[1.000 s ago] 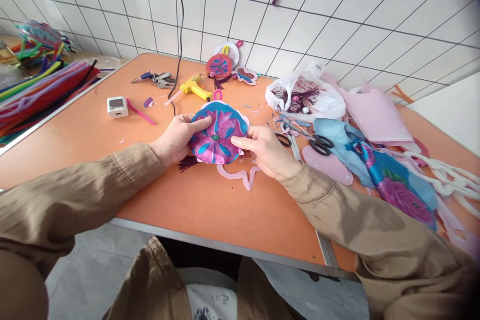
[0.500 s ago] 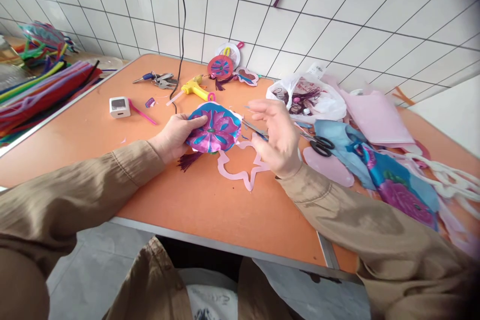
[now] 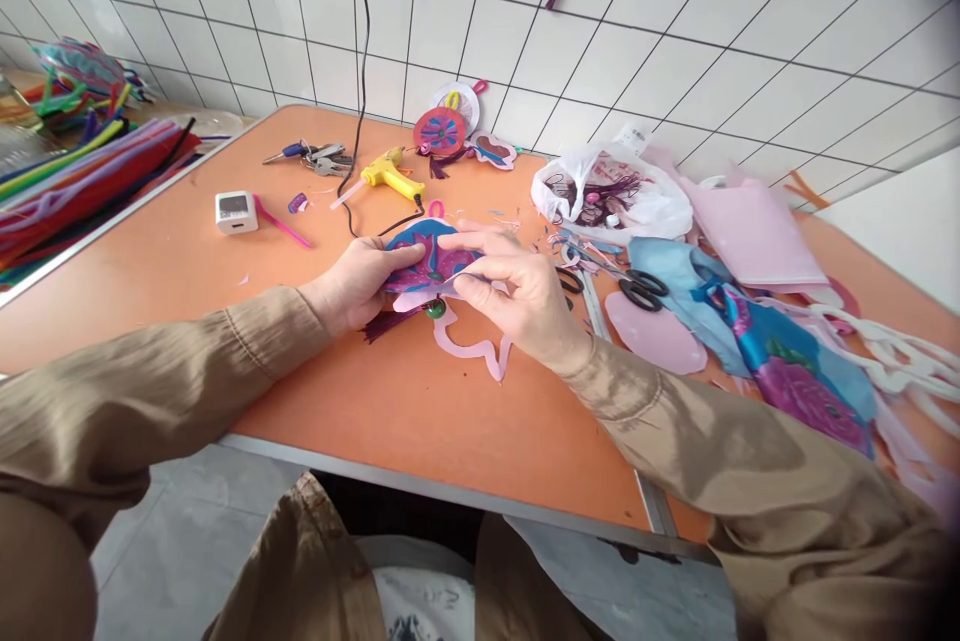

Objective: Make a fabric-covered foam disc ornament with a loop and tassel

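A round blue and magenta flower piece point(image 3: 427, 256) with a green bead and a dark purple tassel point(image 3: 386, 323) lies tilted almost flat over the orange table point(image 3: 390, 401). My left hand point(image 3: 360, 279) grips its left edge. My right hand point(image 3: 514, 291) pinches its right edge with fingers curled over the top. A pink cut-out scrap point(image 3: 472, 346) lies on the table right under the piece.
A yellow glue gun point(image 3: 390, 176) with its black cord, keys point(image 3: 319, 157) and a white cube point(image 3: 234, 211) lie behind. Black scissors point(image 3: 630, 286), a white bag point(image 3: 611, 196) and pink and blue fabric fill the right. Pipe cleaners point(image 3: 82, 186) pile at left.
My right hand let go of the flower piece, lifted open, then came back and took hold of its right edge. The piece has tipped from facing me to almost flat.
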Demonstrator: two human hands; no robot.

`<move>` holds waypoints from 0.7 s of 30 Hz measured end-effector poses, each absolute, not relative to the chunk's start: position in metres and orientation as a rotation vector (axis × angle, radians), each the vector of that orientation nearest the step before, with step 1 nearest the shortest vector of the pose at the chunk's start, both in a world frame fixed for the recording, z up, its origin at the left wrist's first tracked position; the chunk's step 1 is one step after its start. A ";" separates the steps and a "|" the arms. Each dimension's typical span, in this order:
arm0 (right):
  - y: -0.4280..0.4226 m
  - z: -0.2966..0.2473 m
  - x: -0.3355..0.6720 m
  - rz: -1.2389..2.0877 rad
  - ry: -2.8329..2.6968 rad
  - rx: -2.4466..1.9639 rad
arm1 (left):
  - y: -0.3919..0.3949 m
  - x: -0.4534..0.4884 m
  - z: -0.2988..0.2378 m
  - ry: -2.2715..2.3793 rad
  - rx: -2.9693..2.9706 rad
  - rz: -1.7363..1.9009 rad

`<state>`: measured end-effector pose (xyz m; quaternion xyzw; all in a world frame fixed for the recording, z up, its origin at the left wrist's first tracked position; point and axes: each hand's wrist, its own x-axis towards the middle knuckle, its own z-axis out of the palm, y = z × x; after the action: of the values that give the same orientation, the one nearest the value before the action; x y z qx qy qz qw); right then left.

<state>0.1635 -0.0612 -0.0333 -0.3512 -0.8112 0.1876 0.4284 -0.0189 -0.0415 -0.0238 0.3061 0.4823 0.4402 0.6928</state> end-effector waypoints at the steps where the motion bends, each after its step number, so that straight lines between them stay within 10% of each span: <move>1: -0.062 -0.033 0.163 0.516 -2.007 -0.907 | -0.041 -0.019 -0.024 1.075 0.682 0.984; 21: -0.062 -0.036 0.162 0.499 -1.967 -0.964 | -0.041 -0.022 -0.028 1.040 0.704 0.981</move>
<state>0.1623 -0.0621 -0.0364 -0.3869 -0.7892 0.2001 0.4329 -0.0218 -0.0406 -0.0283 0.3157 0.4669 0.4404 0.6989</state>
